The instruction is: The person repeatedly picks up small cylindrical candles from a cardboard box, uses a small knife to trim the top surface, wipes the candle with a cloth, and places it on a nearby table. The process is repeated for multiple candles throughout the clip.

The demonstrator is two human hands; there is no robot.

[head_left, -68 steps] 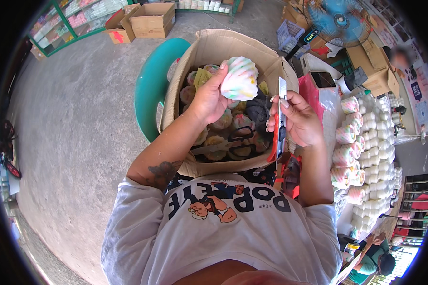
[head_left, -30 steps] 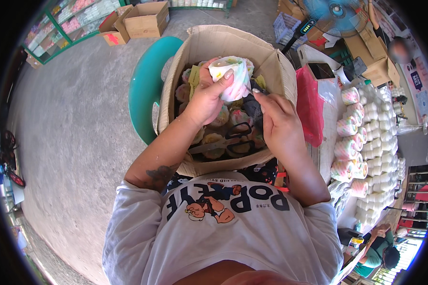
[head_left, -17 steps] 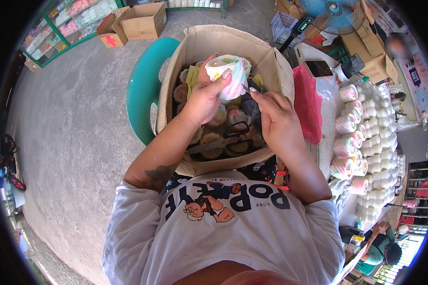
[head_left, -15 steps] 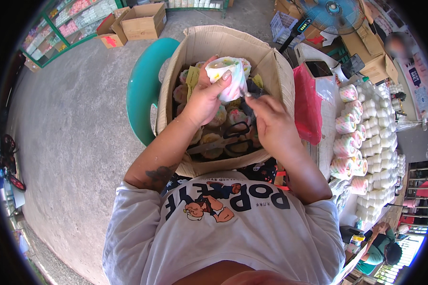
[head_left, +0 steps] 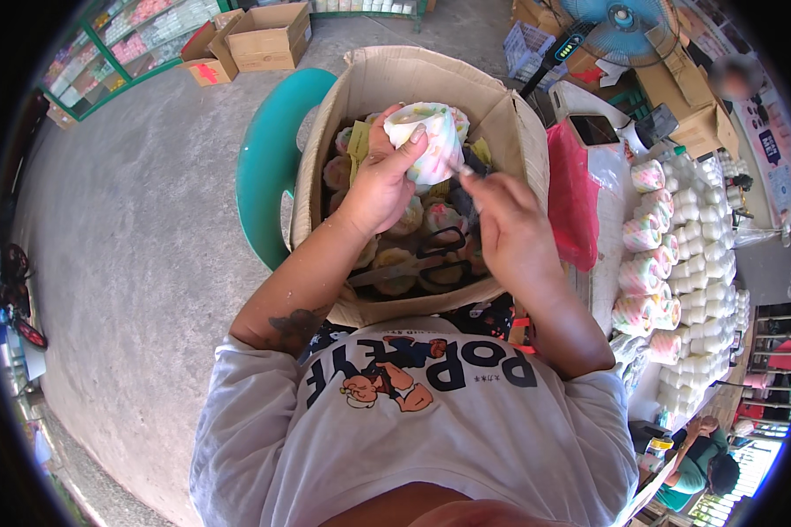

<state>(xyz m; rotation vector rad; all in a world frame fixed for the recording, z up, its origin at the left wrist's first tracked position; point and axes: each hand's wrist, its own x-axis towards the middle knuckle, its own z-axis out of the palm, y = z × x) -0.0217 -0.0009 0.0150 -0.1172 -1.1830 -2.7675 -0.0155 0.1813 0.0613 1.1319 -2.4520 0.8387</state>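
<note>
My left hand [head_left: 385, 180] grips a white, pastel-speckled, ridged piece [head_left: 424, 145] with a round top rim, held over an open cardboard box [head_left: 514, 130]. My right hand [head_left: 507, 220] is closed on a utility knife, its thin blade [head_left: 457, 168] at the lower right side of the piece and its handle hidden by my fingers. Inside the box are several similar colourful pieces [head_left: 409, 215], yellow paper slips [head_left: 357, 147], dark grey cloth [head_left: 472, 206] and black-handled scissors [head_left: 444, 263].
A teal chair [head_left: 259, 167] stands behind the box. At right, a table holds a pink bag [head_left: 573, 202], a phone [head_left: 595, 130], colourful pieces [head_left: 646, 237] and several white stacks [head_left: 699, 290]. A fan [head_left: 628, 26], cardboard boxes [head_left: 264, 39], shelves [head_left: 123, 48] and another person [head_left: 685, 483] surround me.
Earlier the orange knife was upright, apart from the piece; it has since come to the piece's right side, and the piece has turned rim-up. Lately my right hand has shifted slightly.
</note>
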